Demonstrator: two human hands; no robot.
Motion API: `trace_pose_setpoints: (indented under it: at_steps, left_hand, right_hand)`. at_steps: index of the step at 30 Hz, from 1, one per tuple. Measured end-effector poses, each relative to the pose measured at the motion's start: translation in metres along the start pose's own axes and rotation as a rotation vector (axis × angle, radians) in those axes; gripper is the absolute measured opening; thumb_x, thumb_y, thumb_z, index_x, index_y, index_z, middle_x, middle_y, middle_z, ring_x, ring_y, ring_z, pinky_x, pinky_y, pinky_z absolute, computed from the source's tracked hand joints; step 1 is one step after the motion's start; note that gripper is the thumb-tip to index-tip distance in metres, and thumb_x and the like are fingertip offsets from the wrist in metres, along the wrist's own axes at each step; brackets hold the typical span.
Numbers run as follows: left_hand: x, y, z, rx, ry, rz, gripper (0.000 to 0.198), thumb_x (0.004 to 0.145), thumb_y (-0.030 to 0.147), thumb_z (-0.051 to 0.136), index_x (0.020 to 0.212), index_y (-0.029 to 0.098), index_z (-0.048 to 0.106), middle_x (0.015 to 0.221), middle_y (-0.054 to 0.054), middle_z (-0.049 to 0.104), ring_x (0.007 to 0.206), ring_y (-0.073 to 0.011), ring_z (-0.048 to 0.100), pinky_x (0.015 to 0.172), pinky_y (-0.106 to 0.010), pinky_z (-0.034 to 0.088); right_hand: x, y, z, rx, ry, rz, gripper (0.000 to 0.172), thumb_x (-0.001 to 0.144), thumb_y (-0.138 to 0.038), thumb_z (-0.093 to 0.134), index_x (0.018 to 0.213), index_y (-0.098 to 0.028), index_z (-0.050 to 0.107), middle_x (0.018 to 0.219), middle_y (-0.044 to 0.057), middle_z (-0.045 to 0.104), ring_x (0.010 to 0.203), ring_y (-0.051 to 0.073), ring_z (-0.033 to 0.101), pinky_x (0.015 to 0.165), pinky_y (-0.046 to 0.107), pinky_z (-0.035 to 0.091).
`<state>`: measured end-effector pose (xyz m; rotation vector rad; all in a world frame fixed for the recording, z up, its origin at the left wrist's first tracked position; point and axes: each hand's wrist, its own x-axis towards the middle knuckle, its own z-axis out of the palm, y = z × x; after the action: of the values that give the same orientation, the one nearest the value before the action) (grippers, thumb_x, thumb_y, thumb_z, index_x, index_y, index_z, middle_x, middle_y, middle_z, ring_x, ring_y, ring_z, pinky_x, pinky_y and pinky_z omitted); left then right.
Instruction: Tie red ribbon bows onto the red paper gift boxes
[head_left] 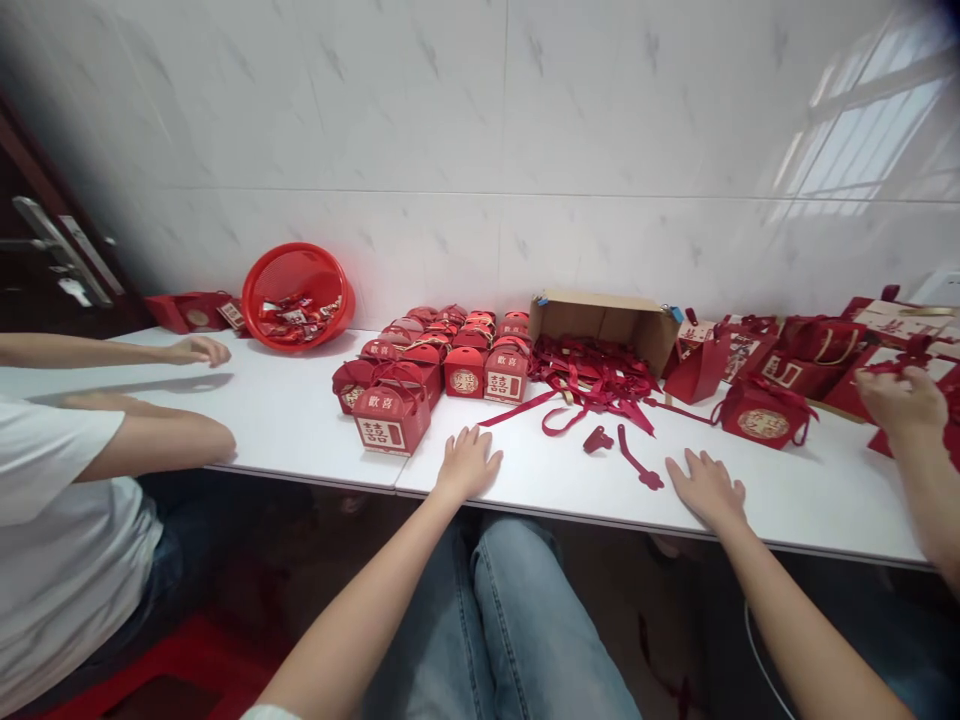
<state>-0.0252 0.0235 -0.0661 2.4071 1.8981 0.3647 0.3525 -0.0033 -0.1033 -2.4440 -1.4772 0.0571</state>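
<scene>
My left hand (466, 465) lies on the white table with its fingers loosely spread, holding nothing. Just to its left stands a red gift box (391, 415) with a ribbon on top, at the front of several similar boxes. My right hand (706, 487) also rests flat near the table's front edge, fingers apart. Between my hands, closer to the right one, are a dark red strip (637, 462) with a flower-shaped end and a small folded red piece (598, 440). Behind them, a heap of red ribbons (596, 375) spills out of a cardboard box (607, 325) lying on its side.
A tilted red basin (298, 300) with small wrapped items stands at the back left. Co-workers sit on both sides; one hand (196, 350) is over the table at left, another (904, 400) touches red boxes at right. A ribboned box (765, 412) stands beyond my right hand.
</scene>
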Motion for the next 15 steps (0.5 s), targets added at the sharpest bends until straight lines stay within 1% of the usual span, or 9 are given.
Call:
trace_pose_setpoints:
  at_steps: [4,11,15]
  left_hand:
    - [-0.0012,0.0009,-0.0007,0.01,-0.004,0.004,0.044,0.091,0.043,0.033,0.124,0.017,0.048,0.145,-0.016,0.037,0.136,-0.0329,0.028,0.108,-0.053,0.021]
    - [-0.0021,-0.0002,0.0035,0.016,-0.007,0.006,0.047,0.091,0.042,0.031,0.127,0.016,0.045,0.146,-0.017,0.035,0.137,-0.0341,0.026,0.108,-0.054,0.02]
    - [-0.0018,-0.0014,0.0069,0.012,0.005,0.007,0.047,0.091,0.041,0.031,0.128,0.015,0.045,0.146,-0.018,0.035,0.137,-0.035,0.026,0.108,-0.055,0.019]
  right_hand:
    - [-0.0012,-0.0004,-0.0002,0.0,0.006,0.005,0.068,0.089,-0.053,0.02,0.14,-0.012,0.036,0.148,0.015,0.032,0.135,0.034,0.027,0.106,0.056,0.022]
    - [-0.0001,0.0049,0.0033,-0.032,0.0,-0.008,0.067,0.09,-0.053,0.017,0.138,-0.013,0.041,0.148,0.014,0.033,0.135,0.034,0.028,0.106,0.056,0.024]
    - [-0.0003,0.0061,0.0038,-0.021,-0.008,-0.003,0.065,0.09,-0.051,0.016,0.138,-0.014,0.04,0.149,0.013,0.032,0.136,0.033,0.028,0.107,0.055,0.024]
